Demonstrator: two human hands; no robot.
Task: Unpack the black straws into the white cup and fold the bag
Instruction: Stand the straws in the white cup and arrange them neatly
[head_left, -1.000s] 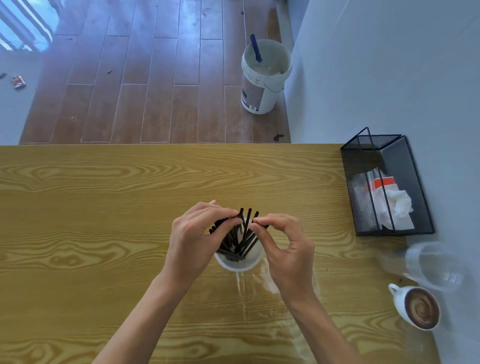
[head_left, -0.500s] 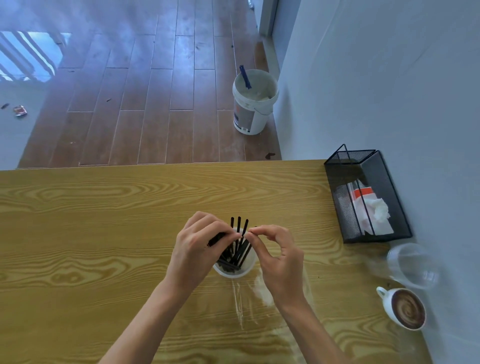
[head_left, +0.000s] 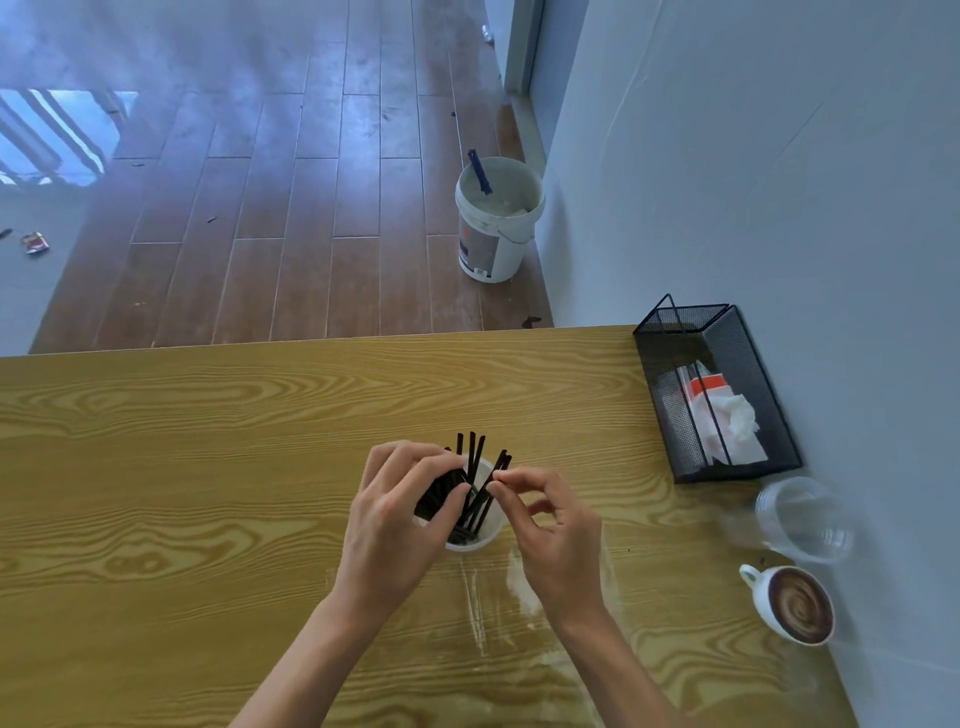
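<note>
Now, straws: black straws (head_left: 470, 486) stand fanned in the white cup (head_left: 480, 538) on the table (head_left: 208, 467).
Left hand: my left hand (head_left: 397, 525) grips a bundle.
Right hand: my right hand (head_left: 556, 540) pinches one straw.
Bag: clear bag (head_left: 498, 592) lies flat near the cup, under my wrists.

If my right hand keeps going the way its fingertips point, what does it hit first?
Probably the black straws standing in the white cup; the right hand fingertips point left and already pinch one. Past them is the left hand.
</note>
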